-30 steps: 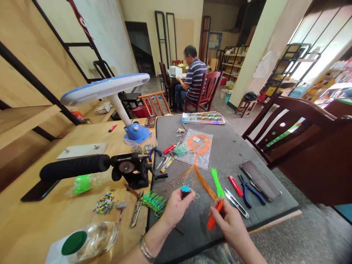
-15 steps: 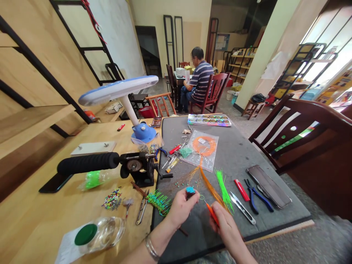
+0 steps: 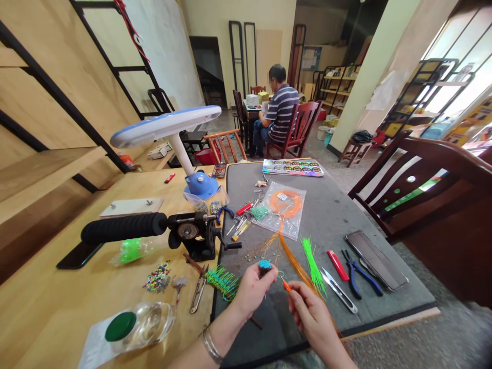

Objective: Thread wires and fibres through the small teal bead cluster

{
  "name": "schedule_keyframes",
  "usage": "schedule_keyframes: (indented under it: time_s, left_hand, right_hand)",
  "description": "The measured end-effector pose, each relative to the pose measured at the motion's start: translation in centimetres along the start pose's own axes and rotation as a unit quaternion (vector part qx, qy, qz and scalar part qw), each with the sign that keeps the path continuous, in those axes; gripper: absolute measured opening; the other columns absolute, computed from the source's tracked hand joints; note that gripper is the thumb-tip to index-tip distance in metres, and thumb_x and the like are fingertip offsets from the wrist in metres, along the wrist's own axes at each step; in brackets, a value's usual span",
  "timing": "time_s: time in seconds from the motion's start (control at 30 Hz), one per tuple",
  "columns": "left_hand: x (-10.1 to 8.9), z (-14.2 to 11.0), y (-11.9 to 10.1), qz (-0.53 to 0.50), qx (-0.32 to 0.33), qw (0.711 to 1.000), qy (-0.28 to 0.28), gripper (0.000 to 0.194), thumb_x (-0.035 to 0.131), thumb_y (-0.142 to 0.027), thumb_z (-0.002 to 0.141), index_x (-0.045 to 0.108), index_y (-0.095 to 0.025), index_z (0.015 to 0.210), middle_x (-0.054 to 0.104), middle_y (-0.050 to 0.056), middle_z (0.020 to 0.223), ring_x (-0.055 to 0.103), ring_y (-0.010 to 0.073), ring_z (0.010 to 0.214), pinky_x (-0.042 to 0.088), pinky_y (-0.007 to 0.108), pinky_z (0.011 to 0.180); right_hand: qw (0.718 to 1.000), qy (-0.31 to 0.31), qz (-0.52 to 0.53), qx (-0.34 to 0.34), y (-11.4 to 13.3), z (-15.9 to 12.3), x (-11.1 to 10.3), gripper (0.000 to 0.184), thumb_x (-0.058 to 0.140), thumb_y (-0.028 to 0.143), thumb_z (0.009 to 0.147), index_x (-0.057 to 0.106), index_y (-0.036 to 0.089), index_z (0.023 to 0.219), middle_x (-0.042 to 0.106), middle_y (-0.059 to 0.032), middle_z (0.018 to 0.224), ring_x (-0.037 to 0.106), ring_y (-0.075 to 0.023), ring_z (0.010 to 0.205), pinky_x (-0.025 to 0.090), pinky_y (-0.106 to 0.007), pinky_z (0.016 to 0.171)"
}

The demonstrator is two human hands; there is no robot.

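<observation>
Between its closed fingers my left hand (image 3: pixel 251 288) grips a small dark bundle with a blue beaded-looking top (image 3: pixel 264 264). My right hand (image 3: pixel 312 308) pinches an orange-handled pointed tool (image 3: pixel 287 286), its thin tip directed toward the left hand. A short loop of green line (image 3: pixel 281 274) shows between the two hands; what its ends join is too small to tell. Just beyond the hands, orange strands (image 3: pixel 294 260) trail over the grey mat (image 3: pixel 326 205). Bright green strands (image 3: pixel 312 262) lie right of them.
Thread snips (image 3: pixel 339 291), a red lighter (image 3: pixel 338 265), blue-handled pliers (image 3: pixel 359 277) and a dark phone-like case (image 3: pixel 376 259) lie at right. On the left stand a hand-cranked device (image 3: pixel 196 236), a lamp (image 3: pixel 200 184) and a green-lidded jar (image 3: pixel 121 326). A person (image 3: pixel 282 115) sits farther back.
The orange tool has shifted slightly up and left, nearer the left hand, with less of its handle showing. My right hand has moved with it, while my left hand keeps the bundle nearly in place.
</observation>
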State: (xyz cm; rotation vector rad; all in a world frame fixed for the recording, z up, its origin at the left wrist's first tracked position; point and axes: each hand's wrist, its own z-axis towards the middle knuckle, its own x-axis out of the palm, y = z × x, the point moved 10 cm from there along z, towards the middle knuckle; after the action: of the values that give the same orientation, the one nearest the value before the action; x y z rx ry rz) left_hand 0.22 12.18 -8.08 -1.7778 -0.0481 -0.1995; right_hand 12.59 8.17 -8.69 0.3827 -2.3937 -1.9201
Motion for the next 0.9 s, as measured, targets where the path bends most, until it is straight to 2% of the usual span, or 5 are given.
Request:
schedule_keyframes:
  time_s: [0.17,0.4,0.53,0.67,0.9]
  left_hand:
    - [0.0,0.0,0.4,-0.009,-0.013,1.0,-0.006,0.028,0.066,-0.041,0.073,0.057,-0.015,0.071,0.047,-0.005,0.058,0.033,0.0058,0.047,0.024,0.019,0.044]
    - [0.8,-0.6,0.2,0.0,-0.024,0.999,0.026,0.031,0.065,-0.044,0.072,0.057,-0.014,0.072,0.047,-0.004,0.059,0.032,0.0061,0.047,0.023,0.019,0.044]
    - [1.3,-0.6,-0.1,0.009,-0.025,0.999,0.037,0.028,0.064,-0.041,0.073,0.055,-0.015,0.069,0.044,-0.005,0.057,0.031,0.0066,0.048,0.023,0.02,0.045]
    - [1.2,-0.6,-1.0,0.045,0.005,0.999,0.03,0.024,0.062,-0.037,0.075,0.056,-0.016,0.067,0.044,-0.005,0.056,0.035,0.0086,0.051,0.029,0.021,0.05]
    - [1.0,-1.3,-3.4,0.178,0.112,0.978,-0.013,0.02,0.058,-0.033,0.079,0.062,-0.016,0.069,0.06,0.002,0.066,0.051,0.0152,0.064,0.039,0.024,0.063]
  right_hand:
    - [1.0,0.01,0.014,-0.013,-0.7,0.2,0.4,0.039,0.038,0.059,0.087,0.047,0.022,0.082,0.056,0.0046,0.062,0.041,-0.0059,0.035,0.025,-0.017,0.035]
    - [0.999,0.0,0.038,-0.019,-0.1,0.5,0.1,0.05,0.041,0.059,0.084,0.045,0.02,0.114,0.058,0.0046,0.06,0.039,-0.0064,0.032,0.023,-0.017,0.034]
    - [0.998,0.001,-0.024,-0.064,1.6,0.2,-0.6,0.043,0.04,0.052,0.088,0.052,0.019,0.112,0.058,0.0036,0.059,0.042,-0.0079,0.035,0.03,-0.019,0.038]
    - [0.977,0.004,-0.159,-0.146,3.6,-0.5,-1.1,0.031,0.041,0.038,0.091,0.059,0.02,0.108,0.059,0.0028,0.057,0.057,-0.013,0.053,0.042,-0.022,0.056]
    - [0.966,0.007,-0.221,-0.136,3.6,-0.5,-1.3,0.031,0.039,0.035,0.091,0.06,0.022,0.109,0.059,0.0029,0.056,0.058,-0.0142,0.053,0.042,-0.023,0.055]
